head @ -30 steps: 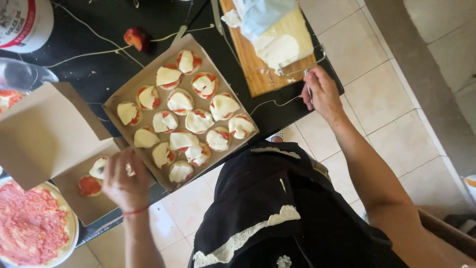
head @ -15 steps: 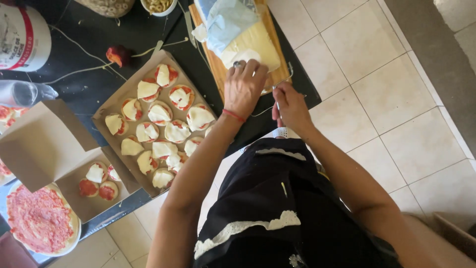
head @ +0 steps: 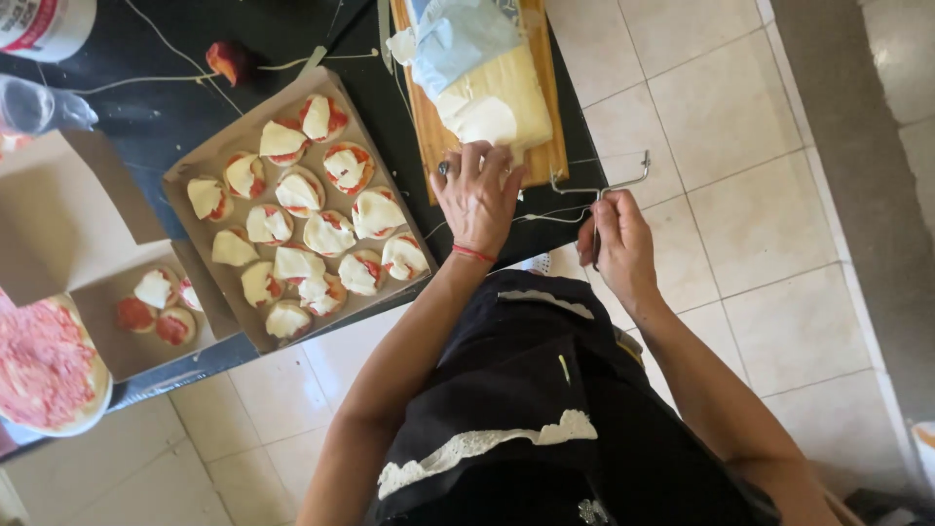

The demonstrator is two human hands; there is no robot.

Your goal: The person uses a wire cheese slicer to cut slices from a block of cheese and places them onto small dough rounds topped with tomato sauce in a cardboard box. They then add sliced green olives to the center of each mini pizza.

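Head view, looking down. Black counter ends at a slanted front edge running lower left to upper right; tiled floor beyond is open on the right side and below.

Left hand lies palm down at the near end of the wooden cutting board, fingers spread a little and flat, fingertips on the cheese block. Not gripping, pressing on top. Red band on the wrist.

Right hand sits off the counter edge, over floor, closed around the handle of a wire cheese slicer. The metal frame sticks up and away from the hand, with a crossbar toward the board's right corner; the wire itself is too thin to make out.

Cheese block is pale yellow, long axis running along the board, away from the person, slightly tilted left. Near end faces the left hand; far end is covered by a light blue wrapper. The board's right side is near the counter corner, little room there.

Left of the board: cardboard tray of small pizzas topped with cheese slices, close to the front edge. Further left an open box with a few more, and a plate of red sauce at the frame edge. Free counter is only a narrow strip between tray and board.
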